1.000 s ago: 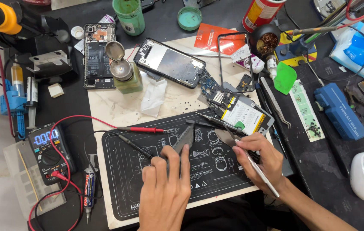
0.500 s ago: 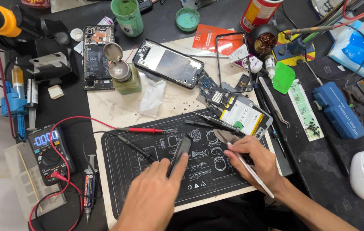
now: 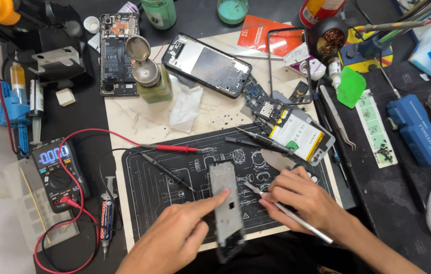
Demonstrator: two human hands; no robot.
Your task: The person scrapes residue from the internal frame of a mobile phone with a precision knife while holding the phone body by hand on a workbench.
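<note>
A long grey metal phone frame piece point(image 3: 226, 208) lies lengthwise on the black repair mat point(image 3: 165, 187). My left hand point(image 3: 175, 238) presses its forefinger on the piece's middle and holds it from the left. My right hand point(image 3: 304, 200) grips silver tweezers point(image 3: 286, 210) whose tip point(image 3: 248, 186) points at the piece's right edge. An opened phone with a white battery point(image 3: 296, 134) lies just beyond my right hand, with a dark screwdriver point(image 3: 258, 142) across it.
Red probe point(image 3: 170, 148) and black probe point(image 3: 167, 172) lie on the mat, wired to a multimeter point(image 3: 56, 172) at left. A second open phone point(image 3: 208, 65), a metal-capped bottle point(image 3: 149, 76), a crumpled tissue point(image 3: 185, 106), a blue box point(image 3: 418, 132) and tweezers point(image 3: 339, 119) surround the mat.
The grey piece was turned from slanted to lengthwise and drawn nearer to me. My left forefinger now presses on it, and my right hand's tweezers moved left toward its edge.
</note>
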